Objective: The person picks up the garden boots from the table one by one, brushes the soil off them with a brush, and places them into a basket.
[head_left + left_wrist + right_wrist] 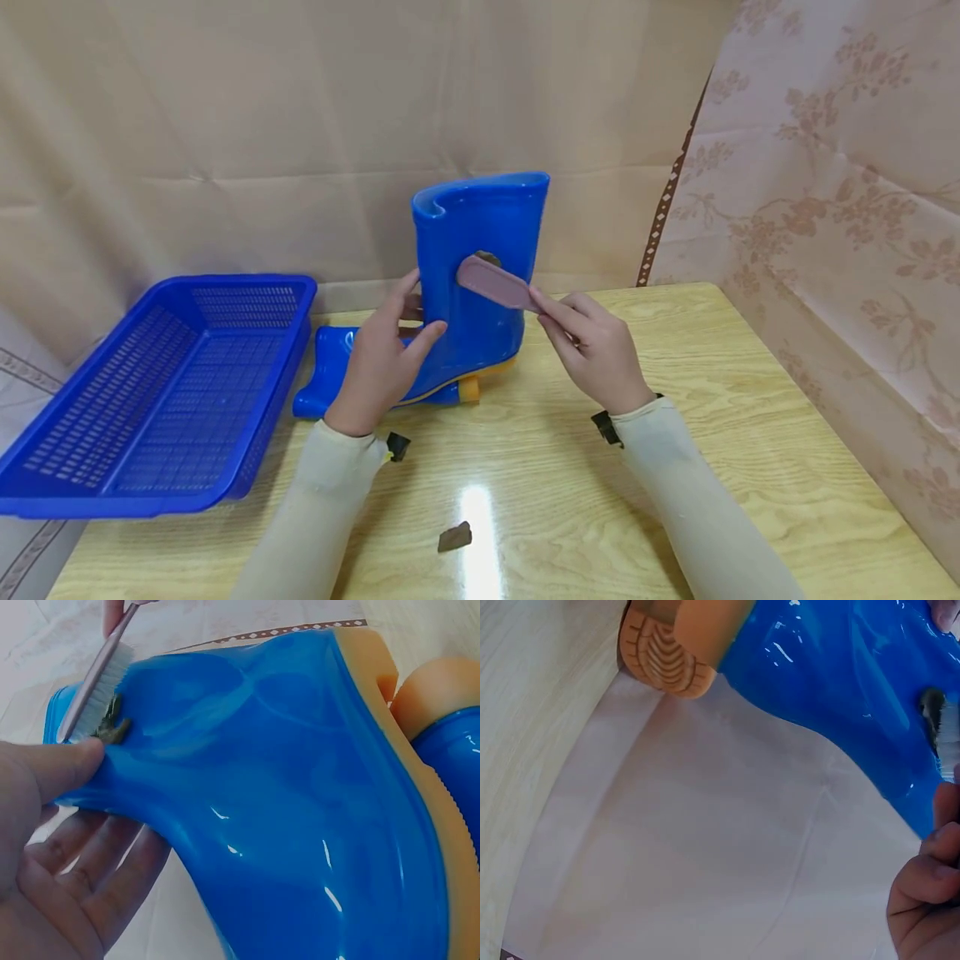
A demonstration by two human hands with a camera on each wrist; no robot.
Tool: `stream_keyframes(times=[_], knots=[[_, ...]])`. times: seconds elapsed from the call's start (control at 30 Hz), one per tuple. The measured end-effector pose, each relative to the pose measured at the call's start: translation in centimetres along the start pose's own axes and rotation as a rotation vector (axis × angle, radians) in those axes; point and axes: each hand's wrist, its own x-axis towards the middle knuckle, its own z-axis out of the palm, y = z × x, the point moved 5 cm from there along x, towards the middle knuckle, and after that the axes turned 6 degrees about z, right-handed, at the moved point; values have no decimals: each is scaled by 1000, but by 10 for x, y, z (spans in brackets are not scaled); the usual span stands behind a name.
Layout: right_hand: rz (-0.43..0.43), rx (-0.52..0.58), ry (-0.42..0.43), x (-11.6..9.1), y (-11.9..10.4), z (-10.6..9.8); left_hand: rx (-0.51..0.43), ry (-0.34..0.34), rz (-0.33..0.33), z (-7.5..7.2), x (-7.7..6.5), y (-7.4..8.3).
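Note:
A blue rubber boot (pixel 476 333) with an orange-yellow sole stands tilted over a second blue boot (pixel 327 367), which lies on its side. My left hand (pixel 381 354) grips the upper boot's shaft, thumb in front and fingers behind. Between thumb and fingers, my right hand (pixel 600 346) pinches the handle of a pinkish brush (pixel 497 283). The brush's white bristles (pixel 112 679) face the shaft and touch a dark brown, mud-like lump (pixel 112 731) on it. In the head view the brush back hides most of that lump.
A blue plastic basket (pixel 303 312) stands on the left of the wooden table (pixel 750 467). Near the front lies a small brown piece (pixel 454 537). A beige curtain (pixel 300 125) hangs behind, and a flowered cloth (pixel 847 208) borders the right side.

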Motion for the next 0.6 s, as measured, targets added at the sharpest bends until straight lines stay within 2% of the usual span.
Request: stream_keyframes(times=[0.2,0.33,0.47,0.6], knots=[[52,-49,-37,-2,6,2,25,57,-46,-3,1,-5],[48,-58,-36,-2,6,1,36,68,-59,-4,1,-9],[-14,-3,-22,-1,1,0,14,46,-9,-3,1,-5],[-70,24,-11,-1,-4,0,-22,-11,52,0,0,2]])
